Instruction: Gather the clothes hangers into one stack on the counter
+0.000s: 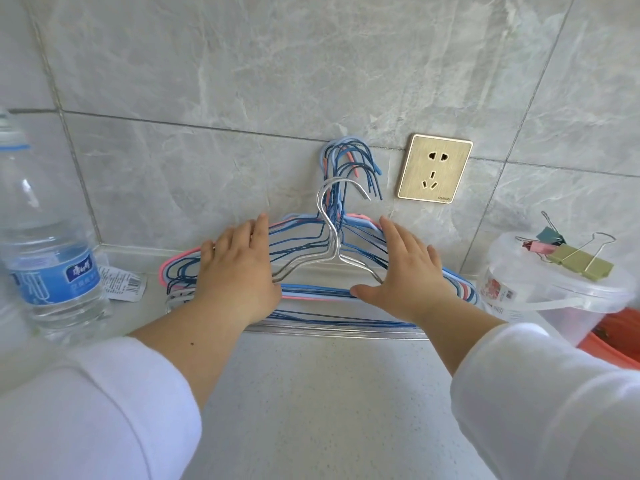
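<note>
A stack of several wire clothes hangers (313, 251), dark blue, light blue, pink and silver, lies on the pale counter (311, 393) with its hooks (349, 164) leaning up against the tiled wall. My left hand (235, 268) rests flat on the stack's left shoulder, fingers together and extended. My right hand (405, 268) lies flat on the right shoulder, thumb out toward the bottom bars. Neither hand curls around a hanger; both press on top. A silver hanger (329, 237) sits uppermost between the hands.
A clear water bottle (45, 244) stands at the left, with a paper label (119, 282) behind it. A gold wall socket (434, 168) is right of the hooks. A lidded plastic tub (540, 292) topped with binder clips (575, 256) sits at the right, above something orange (613, 344).
</note>
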The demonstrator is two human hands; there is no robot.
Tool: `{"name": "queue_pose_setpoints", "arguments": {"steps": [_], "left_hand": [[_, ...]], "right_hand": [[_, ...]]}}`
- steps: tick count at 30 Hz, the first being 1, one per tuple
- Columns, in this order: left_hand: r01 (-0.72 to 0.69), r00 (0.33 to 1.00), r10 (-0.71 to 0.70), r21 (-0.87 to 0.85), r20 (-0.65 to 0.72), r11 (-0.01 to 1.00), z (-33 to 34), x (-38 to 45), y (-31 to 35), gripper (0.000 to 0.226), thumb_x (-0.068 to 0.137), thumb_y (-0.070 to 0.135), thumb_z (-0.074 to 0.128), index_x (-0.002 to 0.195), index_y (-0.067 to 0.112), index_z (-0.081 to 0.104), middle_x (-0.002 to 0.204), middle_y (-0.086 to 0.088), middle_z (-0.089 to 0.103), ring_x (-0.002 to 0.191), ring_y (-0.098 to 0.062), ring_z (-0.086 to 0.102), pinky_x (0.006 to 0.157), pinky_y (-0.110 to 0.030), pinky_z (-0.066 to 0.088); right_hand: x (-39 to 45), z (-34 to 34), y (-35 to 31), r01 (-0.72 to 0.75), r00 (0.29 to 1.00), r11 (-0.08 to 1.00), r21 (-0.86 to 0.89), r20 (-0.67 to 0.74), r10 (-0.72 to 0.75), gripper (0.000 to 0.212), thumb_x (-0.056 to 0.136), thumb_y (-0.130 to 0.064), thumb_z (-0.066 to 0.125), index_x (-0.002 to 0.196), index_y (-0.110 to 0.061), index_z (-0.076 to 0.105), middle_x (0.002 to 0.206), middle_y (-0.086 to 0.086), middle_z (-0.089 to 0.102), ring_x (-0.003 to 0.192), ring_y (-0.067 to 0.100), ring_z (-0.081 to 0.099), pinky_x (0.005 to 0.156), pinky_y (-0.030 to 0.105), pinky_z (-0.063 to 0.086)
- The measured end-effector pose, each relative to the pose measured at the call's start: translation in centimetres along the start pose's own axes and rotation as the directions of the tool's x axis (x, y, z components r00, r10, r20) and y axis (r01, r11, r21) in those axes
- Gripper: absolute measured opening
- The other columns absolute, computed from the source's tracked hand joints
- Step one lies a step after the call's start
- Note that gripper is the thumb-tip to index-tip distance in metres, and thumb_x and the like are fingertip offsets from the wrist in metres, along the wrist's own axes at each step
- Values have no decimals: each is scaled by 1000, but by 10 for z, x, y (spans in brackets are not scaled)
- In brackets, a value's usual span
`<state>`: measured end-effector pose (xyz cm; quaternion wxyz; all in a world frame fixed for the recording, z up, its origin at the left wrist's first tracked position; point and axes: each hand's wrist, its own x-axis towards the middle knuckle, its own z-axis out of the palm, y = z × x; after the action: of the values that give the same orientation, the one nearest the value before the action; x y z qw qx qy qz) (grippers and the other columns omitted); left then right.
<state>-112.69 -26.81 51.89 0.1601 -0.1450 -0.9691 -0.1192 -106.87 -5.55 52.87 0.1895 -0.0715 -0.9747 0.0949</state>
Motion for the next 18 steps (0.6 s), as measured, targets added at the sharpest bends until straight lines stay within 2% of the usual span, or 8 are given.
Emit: {"name": "queue_pose_setpoints", "arguments": {"steps": [10,18], "left_hand": [[37,999,-38,14,39,999,-2,-1,-2,111,76,49,64,149,21,-15,161,1,-5,148,-32,-1,119,-52,5],[46,997,-46,-10,54,999,-12,-6,2,118,71,57,65,148,24,-18,160,5,-13,148,-31,-8,118,-54,0]], "right_hand": [[-5,-2,4,-46,998,998,-30,31,47,122,63,-64,72,150,-26,-6,160,-8,6,149,16,2,120,52,2],[-11,-13,0,-64,996,997,-48,55,67,124,64,-67,69,149,-27,-12,161,-8,0,149,16,-4,120,52,-1]]}}
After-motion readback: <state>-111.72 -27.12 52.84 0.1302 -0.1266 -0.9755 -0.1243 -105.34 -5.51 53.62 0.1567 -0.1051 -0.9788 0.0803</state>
